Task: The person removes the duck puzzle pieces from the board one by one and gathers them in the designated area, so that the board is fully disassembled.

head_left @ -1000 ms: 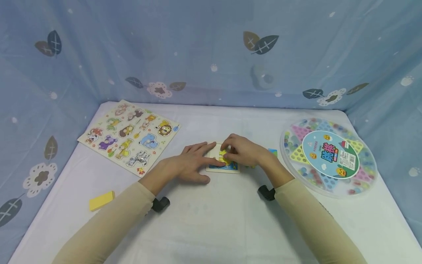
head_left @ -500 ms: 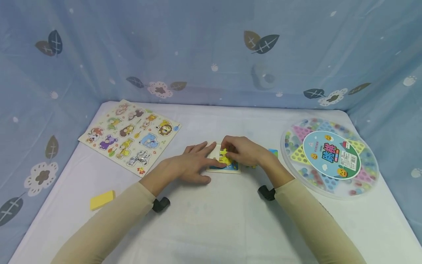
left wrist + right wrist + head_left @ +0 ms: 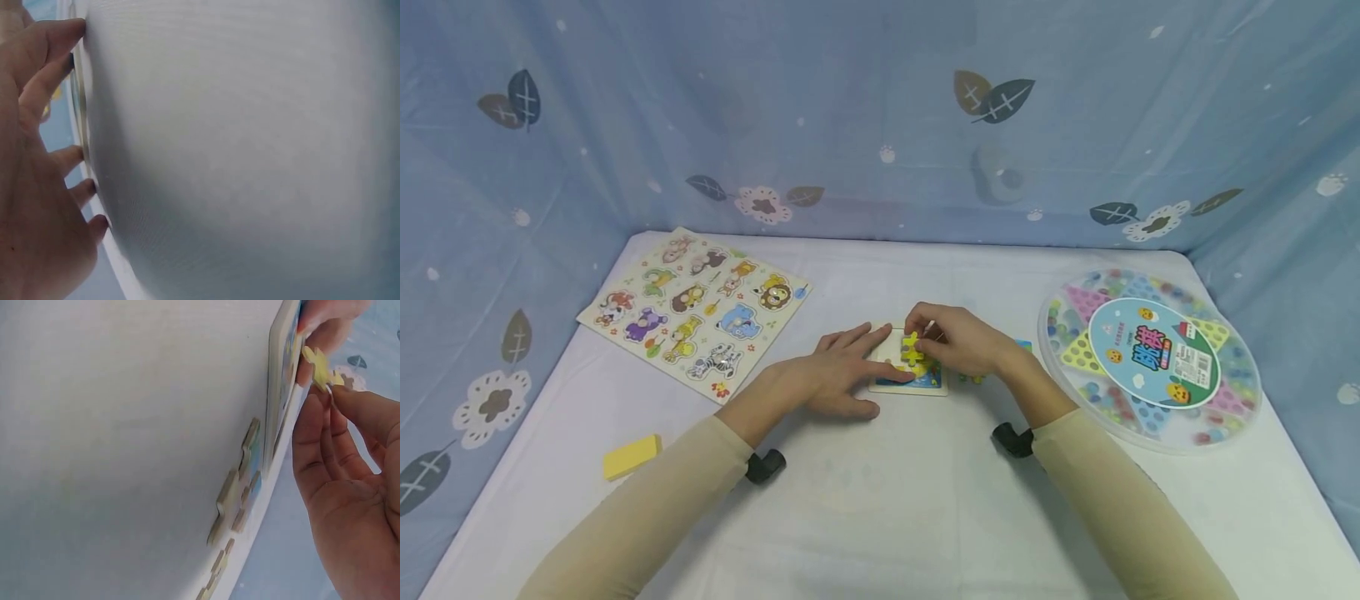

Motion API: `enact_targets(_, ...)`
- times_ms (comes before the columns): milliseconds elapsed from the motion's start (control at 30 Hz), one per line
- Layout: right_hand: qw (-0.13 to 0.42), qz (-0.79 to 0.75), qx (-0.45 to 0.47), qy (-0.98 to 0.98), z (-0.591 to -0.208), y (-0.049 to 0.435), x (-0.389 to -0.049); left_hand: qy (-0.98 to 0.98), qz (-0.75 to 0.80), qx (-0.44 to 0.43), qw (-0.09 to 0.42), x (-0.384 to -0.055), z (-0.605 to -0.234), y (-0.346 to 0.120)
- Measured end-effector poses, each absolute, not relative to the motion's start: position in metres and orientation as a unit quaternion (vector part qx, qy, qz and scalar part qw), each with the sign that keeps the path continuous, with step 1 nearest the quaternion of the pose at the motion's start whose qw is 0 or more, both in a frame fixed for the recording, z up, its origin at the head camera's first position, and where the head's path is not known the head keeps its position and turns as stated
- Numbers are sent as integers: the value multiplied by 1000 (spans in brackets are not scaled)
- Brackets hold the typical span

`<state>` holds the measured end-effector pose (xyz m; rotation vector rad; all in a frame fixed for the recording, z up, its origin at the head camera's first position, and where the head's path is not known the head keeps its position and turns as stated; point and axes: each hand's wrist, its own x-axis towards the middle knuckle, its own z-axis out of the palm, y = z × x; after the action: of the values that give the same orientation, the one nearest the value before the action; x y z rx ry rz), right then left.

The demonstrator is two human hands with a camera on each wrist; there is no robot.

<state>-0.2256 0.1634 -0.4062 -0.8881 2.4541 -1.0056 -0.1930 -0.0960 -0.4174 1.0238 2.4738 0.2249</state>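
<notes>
A small wooden jigsaw board (image 3: pixel 934 387) with a blue picture along its near side lies mid-table. My left hand (image 3: pixel 841 379) rests on its left part, fingers spread and fairly straight; the left wrist view shows that hand's fingertips (image 3: pixel 81 190) down at the surface. Between thumb and fingers, my right hand (image 3: pixel 961 340) pinches a yellow puzzle piece (image 3: pixel 913 348) over the board. In the right wrist view this yellow piece (image 3: pixel 319 365) is tilted and held above the board (image 3: pixel 279 369). Several loose puzzle pieces (image 3: pixel 226 503) lie beside the board, partly hidden by my right arm in the head view.
An animal puzzle board (image 3: pixel 700 312) lies at the back left. A yellow block (image 3: pixel 631 457) sits at the front left. On the right is a round clear Chinese checkers case (image 3: pixel 1150 358) with coloured marbles. A patterned blue cloth (image 3: pixel 880 125) encloses the table's back and sides.
The yellow piece, mostly covered by my right fingers a second ago, now shows more and appears raised and turned. My right hand has shifted slightly; my left hand has stayed put.
</notes>
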Motion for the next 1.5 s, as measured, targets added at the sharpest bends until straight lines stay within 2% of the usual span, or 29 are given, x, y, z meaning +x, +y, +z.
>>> enact_targets(733,159,-384,-294,861,-389,204,-208,897,80,373,222,-191,-418,-96)
enact_targets(1500,160,-410,-261,859,-396,253,-187,895,96,380,212,-191,-420,-97)
